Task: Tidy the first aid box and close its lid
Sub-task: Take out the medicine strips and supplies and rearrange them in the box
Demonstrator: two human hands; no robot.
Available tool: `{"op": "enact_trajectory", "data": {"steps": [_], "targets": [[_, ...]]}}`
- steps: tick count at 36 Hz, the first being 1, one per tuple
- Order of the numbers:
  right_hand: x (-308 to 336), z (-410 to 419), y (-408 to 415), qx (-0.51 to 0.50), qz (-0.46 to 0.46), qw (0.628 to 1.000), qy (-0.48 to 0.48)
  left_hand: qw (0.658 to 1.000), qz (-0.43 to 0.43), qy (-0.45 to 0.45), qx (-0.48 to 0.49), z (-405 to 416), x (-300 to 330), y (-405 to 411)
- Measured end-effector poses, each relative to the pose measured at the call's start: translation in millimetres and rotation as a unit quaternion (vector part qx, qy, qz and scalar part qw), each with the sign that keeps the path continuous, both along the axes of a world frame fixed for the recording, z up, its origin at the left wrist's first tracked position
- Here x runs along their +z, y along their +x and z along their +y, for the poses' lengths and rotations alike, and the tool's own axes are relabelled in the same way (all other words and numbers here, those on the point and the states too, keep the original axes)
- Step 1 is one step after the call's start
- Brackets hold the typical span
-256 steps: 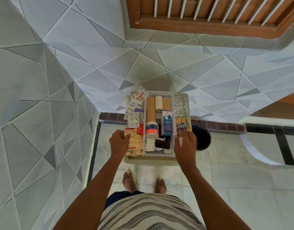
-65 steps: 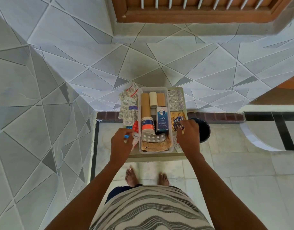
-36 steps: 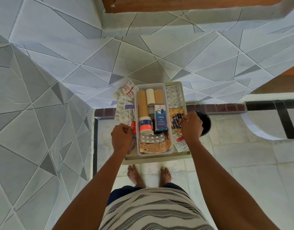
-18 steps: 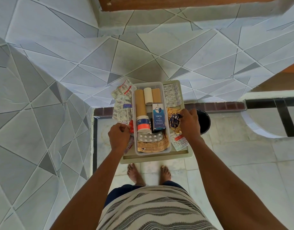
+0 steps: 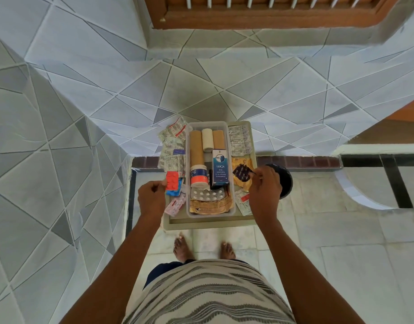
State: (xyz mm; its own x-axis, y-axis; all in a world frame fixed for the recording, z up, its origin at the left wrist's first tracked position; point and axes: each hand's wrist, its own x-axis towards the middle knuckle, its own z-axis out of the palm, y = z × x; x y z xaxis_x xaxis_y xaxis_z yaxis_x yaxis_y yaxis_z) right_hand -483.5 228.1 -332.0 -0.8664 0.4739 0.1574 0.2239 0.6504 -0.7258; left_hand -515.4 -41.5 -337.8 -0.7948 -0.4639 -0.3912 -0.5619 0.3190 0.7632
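A clear plastic first aid box point(image 5: 233, 202) stands open on a beige tray point(image 5: 208, 225). Inside lie tan and white bandage rolls point(image 5: 207, 142), a white bottle with an orange band point(image 5: 198, 176), a blue carton point(image 5: 220, 169) and a silver pill strip point(image 5: 207, 195). My left hand point(image 5: 151, 198) holds a red pill strip point(image 5: 172, 183) just left of the box. My right hand point(image 5: 264, 188) pinches a dark pill strip point(image 5: 242, 172) just right of the box, above a gold packet point(image 5: 242, 163). No lid is visible.
More silver pill strips lie on the tray left point(image 5: 173, 150) and right point(image 5: 239, 142) of the box. A dark round container point(image 5: 285, 183) stands on the floor behind my right hand. Tiled walls close in at left and behind. My bare feet point(image 5: 181, 249) stand below the tray.
Both hands have lifted pill strips off the tray: the left now shows the red strip, the right raises the dark strip from the gold packet. The camera tilted up slightly.
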Motion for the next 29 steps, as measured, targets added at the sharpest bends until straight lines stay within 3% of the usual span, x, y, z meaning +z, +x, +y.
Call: {"op": "enact_trajectory", "data": {"steps": [4, 7, 11, 13, 17, 21, 25, 29], "targets": [[9, -13, 9, 0.013, 0.054, 0.998, 0.005, 0.997, 0.053, -0.025, -0.049, 5, 17, 8], [13, -23, 9, 0.057, 0.056, 0.997, -0.022, 0.985, 0.088, -0.036, -0.141, 16, 24, 9], [15, -36, 11, 0.056, 0.012, 0.994, -0.093, 0.942, 0.062, -0.151, -0.293, 43, 19, 5], [13, -40, 15, 0.051, -0.013, 0.993, -0.107, 0.927, 0.015, -0.210, -0.311, 56, 17, 5], [11, -45, 22, 0.039, -0.049, 0.992, -0.113, 0.900, 0.020, -0.279, -0.334, 70, 15, 10], [16, -53, 25, 0.027, -0.086, 0.990, -0.112, 0.907, 0.068, -0.265, -0.319, 63, 9, 9], [12, -56, 24, 0.077, -0.128, 0.987, -0.059, 0.920, 0.133, -0.218, -0.296, 54, 8, 16], [8, -58, 21, 0.191, -0.216, 0.953, 0.095, 0.892, 0.103, -0.234, -0.373, 38, 6, 26]]}}
